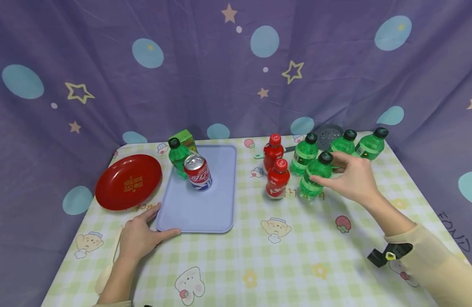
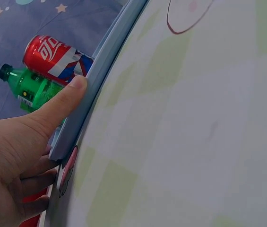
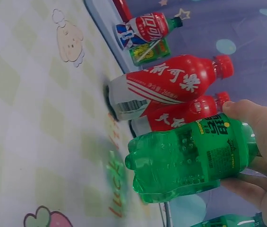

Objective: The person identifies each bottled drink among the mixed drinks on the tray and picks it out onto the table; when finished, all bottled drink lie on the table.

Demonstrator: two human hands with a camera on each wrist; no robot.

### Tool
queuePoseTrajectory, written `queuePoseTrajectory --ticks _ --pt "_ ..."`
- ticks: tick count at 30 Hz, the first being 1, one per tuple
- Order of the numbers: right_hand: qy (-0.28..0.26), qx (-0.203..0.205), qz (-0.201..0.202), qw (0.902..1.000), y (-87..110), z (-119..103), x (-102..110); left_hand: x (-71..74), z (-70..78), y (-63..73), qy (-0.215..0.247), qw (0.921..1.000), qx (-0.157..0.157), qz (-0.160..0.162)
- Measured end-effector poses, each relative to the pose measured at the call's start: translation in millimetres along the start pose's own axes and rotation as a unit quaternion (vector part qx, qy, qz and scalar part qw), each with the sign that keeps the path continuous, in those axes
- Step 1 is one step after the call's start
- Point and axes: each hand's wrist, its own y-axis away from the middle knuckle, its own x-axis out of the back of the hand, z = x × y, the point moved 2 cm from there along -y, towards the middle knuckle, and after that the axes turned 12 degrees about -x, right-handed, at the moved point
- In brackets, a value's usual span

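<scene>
My right hand [image 1: 352, 177] grips a green soda bottle [image 3: 185, 161] with a black cap, thumb on one side and fingers on the other. The bottle stands nearly upright, its base close over the tablecloth. Two red-capped bottles [image 1: 277, 183] are just left of it, and another green bottle [image 1: 305, 157] is right behind. At the near left corner of a pale blue tray [image 1: 212, 215], my left hand [image 1: 137, 238] rests with thumb along the front rim and fingers at the left side. On the tray are a red cola can [image 1: 199, 175] and a green bottle [image 1: 178, 157].
A green carton [image 1: 185, 138] stands at the tray's back left. Left of the tray lies a red oval plate [image 1: 117, 183], with a pale spoon [image 1: 104, 277] nearer me. Two more green bottles [image 1: 370, 147] and a dark skimmer [image 1: 329, 136] occupy the back right. Behind hangs a purple curtain [image 1: 205, 76].
</scene>
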Motion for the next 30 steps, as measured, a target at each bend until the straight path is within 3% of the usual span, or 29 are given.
queuePoseTrajectory --ticks 12,30 --pt "0.009 -0.034 -0.028 0.999 0.7 6 -9 -0.3 -0.7 0.2 0.001 1.0 -0.003 0.004" --pt "0.007 -0.027 -0.064 0.9976 3.7 3 -12 -0.5 -1.1 0.1 0.003 1.0 -0.001 0.005"
